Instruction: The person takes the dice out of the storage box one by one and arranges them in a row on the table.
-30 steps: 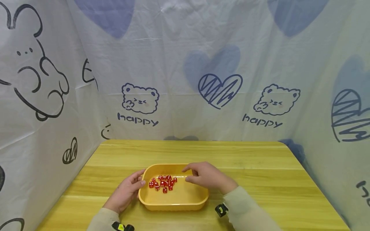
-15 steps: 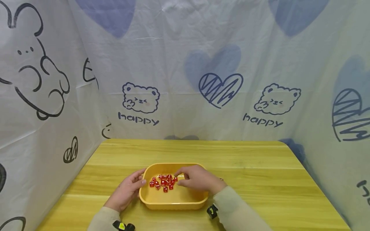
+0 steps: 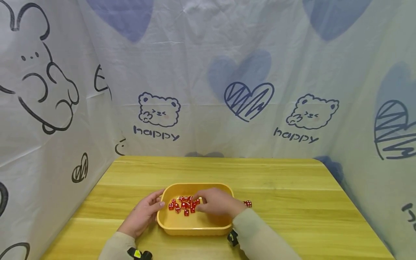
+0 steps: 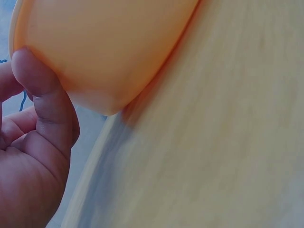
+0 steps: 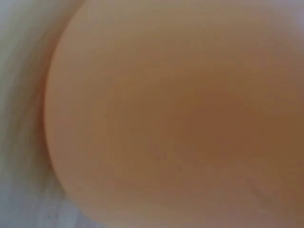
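In the head view a yellow plastic tray [image 3: 198, 231] stands on the wooden table, with several red dice [image 3: 184, 205] gathered in its left half. My left hand [image 3: 143, 213] grips the tray's left rim, thumb at the top of the edge and fingers outside. The left wrist view shows that left hand [image 4: 40, 123] close up, pinching the tray wall [image 4: 109, 52]. My right hand [image 3: 218, 203] reaches in over the right side, thumb and index finger spread at the right edge of the dice. The right wrist view is filled by the blurred tray wall [image 5: 142, 118].
A few more red dice [image 3: 248, 203] lie on the table [image 3: 292, 187] just right of the tray, partly hidden by the right wrist. Printed white cloth [image 3: 201, 119] hangs behind the table and on both sides.
My right hand has moved left, deeper into the tray and up to the dice. Dice on the table behind the right wrist have come into sight. The left hand keeps its hold.
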Action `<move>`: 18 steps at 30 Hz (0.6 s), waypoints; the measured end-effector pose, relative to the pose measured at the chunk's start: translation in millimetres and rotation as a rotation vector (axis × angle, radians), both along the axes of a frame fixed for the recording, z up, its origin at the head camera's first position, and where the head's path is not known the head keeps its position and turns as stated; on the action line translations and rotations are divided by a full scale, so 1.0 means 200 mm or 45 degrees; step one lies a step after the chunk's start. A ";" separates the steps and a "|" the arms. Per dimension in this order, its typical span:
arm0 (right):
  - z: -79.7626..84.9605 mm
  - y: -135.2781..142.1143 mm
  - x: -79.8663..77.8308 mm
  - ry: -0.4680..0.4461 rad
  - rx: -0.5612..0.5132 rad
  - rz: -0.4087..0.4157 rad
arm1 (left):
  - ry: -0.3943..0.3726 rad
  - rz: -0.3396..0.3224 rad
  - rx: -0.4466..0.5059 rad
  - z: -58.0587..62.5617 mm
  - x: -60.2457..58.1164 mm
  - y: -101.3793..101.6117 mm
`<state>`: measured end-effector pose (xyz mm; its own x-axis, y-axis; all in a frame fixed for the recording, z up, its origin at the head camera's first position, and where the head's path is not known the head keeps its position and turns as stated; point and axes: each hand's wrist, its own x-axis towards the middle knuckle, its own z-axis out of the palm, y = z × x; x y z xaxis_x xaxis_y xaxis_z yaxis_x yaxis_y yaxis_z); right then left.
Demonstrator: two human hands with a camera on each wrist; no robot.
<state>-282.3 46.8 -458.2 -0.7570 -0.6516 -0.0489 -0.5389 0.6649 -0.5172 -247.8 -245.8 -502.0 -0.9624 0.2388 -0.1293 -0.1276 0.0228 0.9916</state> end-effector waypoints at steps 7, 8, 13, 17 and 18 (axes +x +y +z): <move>-0.02 -0.02 -0.01 -0.011 0.023 0.033 | -0.003 0.006 0.003 0.00 0.00 0.00; -0.03 -0.02 -0.01 -0.020 0.023 0.033 | -0.002 0.008 0.003 0.00 0.00 0.00; -0.04 -0.02 -0.01 -0.049 0.026 0.023 | 0.003 -0.002 -0.001 0.00 0.00 0.00; -0.05 -0.03 -0.01 -0.035 0.030 0.029 | 0.001 -0.002 -0.004 0.01 0.00 0.00; -0.06 -0.03 -0.01 -0.031 0.032 0.032 | -0.003 0.002 -0.003 0.01 0.00 0.00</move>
